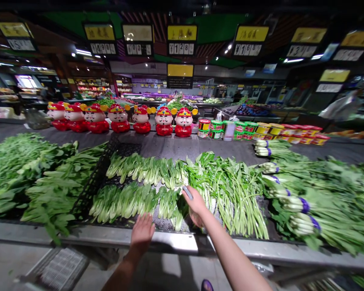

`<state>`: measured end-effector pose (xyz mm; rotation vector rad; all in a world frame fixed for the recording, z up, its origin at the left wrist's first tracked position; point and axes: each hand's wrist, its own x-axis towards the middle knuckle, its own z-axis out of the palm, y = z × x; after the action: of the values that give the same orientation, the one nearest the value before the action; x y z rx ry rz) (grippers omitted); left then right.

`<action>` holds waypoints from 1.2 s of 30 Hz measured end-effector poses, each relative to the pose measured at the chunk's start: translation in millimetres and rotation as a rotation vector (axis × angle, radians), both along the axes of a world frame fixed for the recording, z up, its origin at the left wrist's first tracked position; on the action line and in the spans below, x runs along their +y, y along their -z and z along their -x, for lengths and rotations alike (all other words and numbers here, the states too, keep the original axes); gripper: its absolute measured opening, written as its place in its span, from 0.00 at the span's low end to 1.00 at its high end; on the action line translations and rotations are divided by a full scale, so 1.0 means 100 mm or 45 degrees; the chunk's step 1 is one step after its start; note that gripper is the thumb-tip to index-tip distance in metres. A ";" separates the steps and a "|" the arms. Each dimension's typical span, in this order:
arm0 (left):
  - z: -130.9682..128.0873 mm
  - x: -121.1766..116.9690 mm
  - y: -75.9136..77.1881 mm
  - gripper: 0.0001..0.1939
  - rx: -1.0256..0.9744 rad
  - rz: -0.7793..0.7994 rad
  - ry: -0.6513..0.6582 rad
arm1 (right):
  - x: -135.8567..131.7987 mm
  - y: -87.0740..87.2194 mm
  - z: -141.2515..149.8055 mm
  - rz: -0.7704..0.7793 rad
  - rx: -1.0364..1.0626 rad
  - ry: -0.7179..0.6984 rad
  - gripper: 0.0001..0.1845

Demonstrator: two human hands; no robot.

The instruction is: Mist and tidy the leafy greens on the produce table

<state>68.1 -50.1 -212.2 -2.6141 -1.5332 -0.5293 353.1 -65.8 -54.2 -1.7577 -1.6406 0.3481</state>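
Note:
My left hand (143, 231) lies flat with its fingers stretched forward, at the front of the lower row of bok choy (124, 202). Nothing shows in its grasp. To its right, my right hand (197, 207) is closed round a slim grey object (187, 192) whose kind I cannot make out; one end sticks out past the thumb. This hand hovers over or rests at the right end of the bok choy, beside loose leafy greens with long stems (233, 198). A second row of bok choy (145, 167) lies farther back on the perforated mat.
A black plastic crate edge (92, 182) separates leafy greens (57, 186) on the left. Bundled greens with purple bands (303, 206) lie right. Behind stand several red figurines (118, 119) and stacked tins (261, 129). A metal rail (245, 246) runs along the front; price signs hang above.

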 end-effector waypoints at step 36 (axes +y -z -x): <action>0.57 0.11 -0.36 0.24 0.073 0.235 -0.111 | 0.13 0.01 0.45 -0.026 0.049 0.019 0.23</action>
<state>10.6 -38.9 -176.3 -2.6505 -1.7465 -0.3172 307.6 -53.1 -55.5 -1.7365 -1.5982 0.3547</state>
